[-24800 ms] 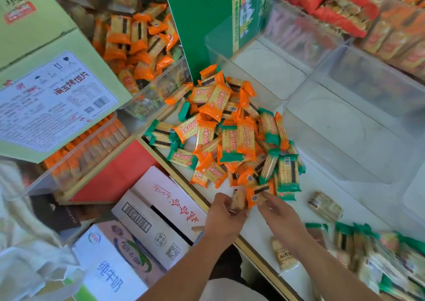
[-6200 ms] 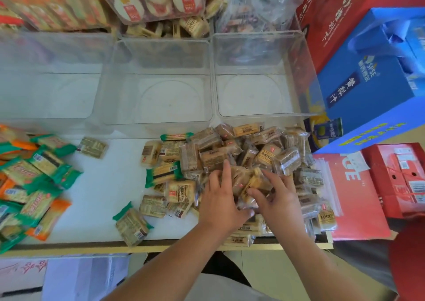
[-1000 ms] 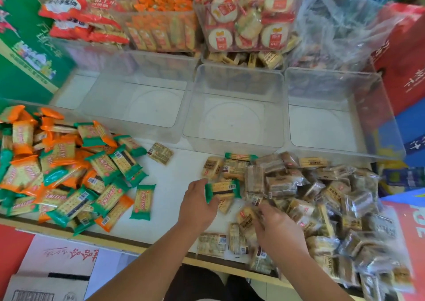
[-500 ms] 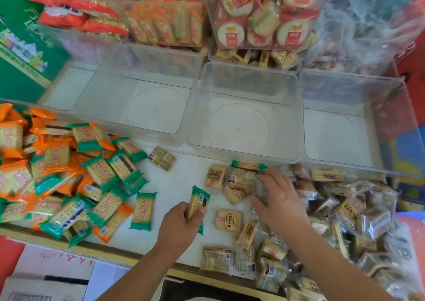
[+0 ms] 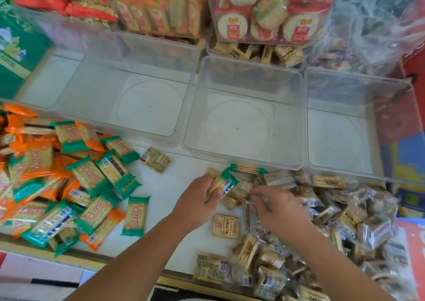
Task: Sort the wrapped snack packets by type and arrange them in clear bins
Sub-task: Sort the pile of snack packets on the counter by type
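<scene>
left hand (image 5: 197,203): i am seeing it grasping a green-edged packet (image 5: 225,183), fingers and thumb curling round it, at the left edge of the clear-wrapped pile (image 5: 333,220).
right hand (image 5: 279,210): it is reaching into the same pile with its fingers bending down. blur is hiding them, so i cannot tell whether it is gripping anything.
orange and green pile (image 5: 57,185): lying on the left side of the white table (image 5: 165,190), apart from both hands.
bins: the left bin (image 5: 147,107), middle bin (image 5: 239,126) and right bin (image 5: 338,139) are standing side by side behind the piles.
thin green packet (image 5: 248,169): resting on edge against the middle bin's front wall.
lone packet (image 5: 155,160): lying between the piles, just before the left bin.
</scene>
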Demonstrator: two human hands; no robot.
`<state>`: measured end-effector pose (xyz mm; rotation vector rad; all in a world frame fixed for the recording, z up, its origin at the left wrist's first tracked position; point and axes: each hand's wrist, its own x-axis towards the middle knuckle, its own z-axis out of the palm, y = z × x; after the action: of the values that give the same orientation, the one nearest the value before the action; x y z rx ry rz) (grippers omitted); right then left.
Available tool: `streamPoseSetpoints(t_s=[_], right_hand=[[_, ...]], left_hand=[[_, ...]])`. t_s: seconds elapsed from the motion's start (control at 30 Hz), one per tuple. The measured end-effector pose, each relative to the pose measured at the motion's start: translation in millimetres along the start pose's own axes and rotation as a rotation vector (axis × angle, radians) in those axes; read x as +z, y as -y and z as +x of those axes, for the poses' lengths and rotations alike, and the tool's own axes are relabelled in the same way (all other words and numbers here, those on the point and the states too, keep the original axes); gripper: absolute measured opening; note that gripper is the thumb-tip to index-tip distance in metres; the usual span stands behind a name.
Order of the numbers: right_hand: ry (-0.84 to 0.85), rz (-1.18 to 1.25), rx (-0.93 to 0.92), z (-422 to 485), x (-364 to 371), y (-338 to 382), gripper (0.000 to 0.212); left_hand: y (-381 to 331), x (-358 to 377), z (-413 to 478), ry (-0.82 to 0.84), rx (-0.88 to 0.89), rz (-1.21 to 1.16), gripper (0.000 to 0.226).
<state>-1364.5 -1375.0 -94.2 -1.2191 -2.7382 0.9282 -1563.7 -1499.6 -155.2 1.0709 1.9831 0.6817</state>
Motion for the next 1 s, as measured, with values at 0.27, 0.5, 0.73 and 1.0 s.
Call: streamPoseSetpoints(t_s=[0.27, 0.5, 0.73, 1.0], right_hand=[[0.055, -0.234, -0.062, 48.1, 35.5, 19.7, 0.054], [0.172, -0.381, 0.008, 51.9, 40.4, 25.6, 0.058], [0.348, -0.424, 0.066, 62.6, 45.3, 29.3, 0.059], [0.231, -0.379, -0.1, 55.1, 28.1, 22.2, 0.04]], left_hand=[[23.4, 1.7, -59.2, -0.04, -0.038, -0.022, 0.04], [32.1, -3.0, -67.8, -0.137, -0.156, -0.123, 0.032], [19.9, -3.2, -65.4, -0.155, -0.234, -0.28, 0.028], [1.5, -18.7, -68.7, -0.216, -0.209, -0.29, 0.03]])
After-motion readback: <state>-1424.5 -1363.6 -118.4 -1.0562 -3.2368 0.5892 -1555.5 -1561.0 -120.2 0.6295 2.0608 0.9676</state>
